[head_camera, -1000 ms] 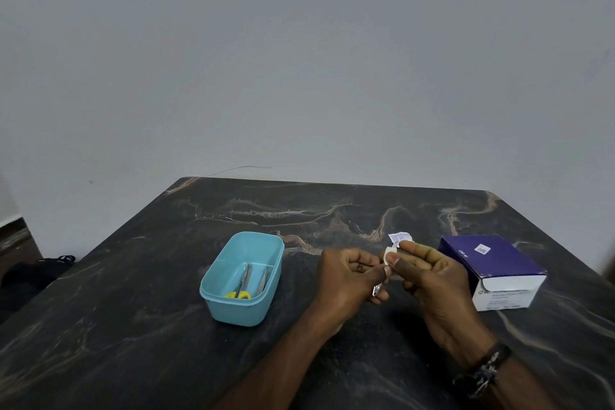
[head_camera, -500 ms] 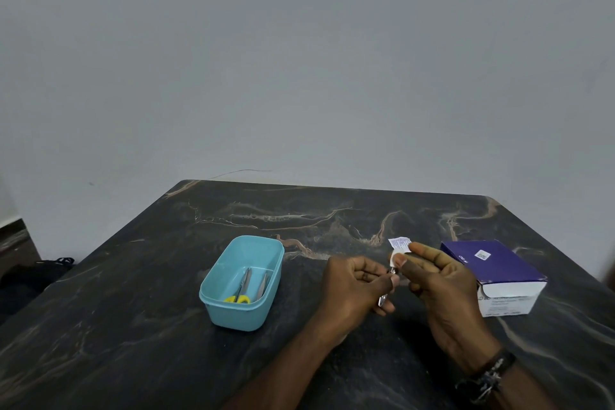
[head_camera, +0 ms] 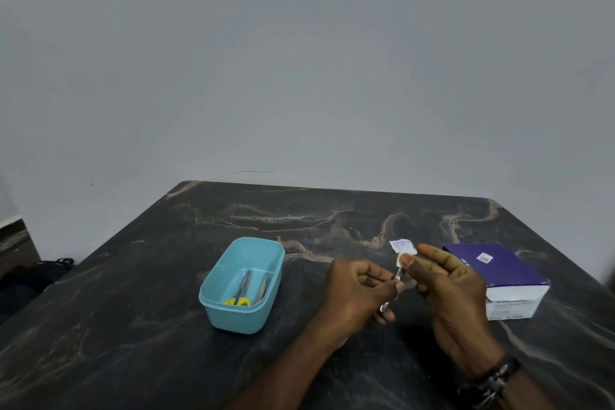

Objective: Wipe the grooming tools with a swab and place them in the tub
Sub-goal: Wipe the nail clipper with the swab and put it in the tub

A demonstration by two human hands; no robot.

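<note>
My left hand pinches a thin metal grooming tool and holds it slanted above the dark marble table. My right hand pinches a small white swab around the tool's upper end. To the left stands a light blue tub; inside lie yellow-handled scissors and another slim metal tool.
A small torn white sachet lies on the table just beyond my right fingers. A purple and white box stands at the right. A black object lies on the floor at the left.
Both hands have shifted slightly right and toward me with the tool. The swab has slid along to the tool's upper end.
</note>
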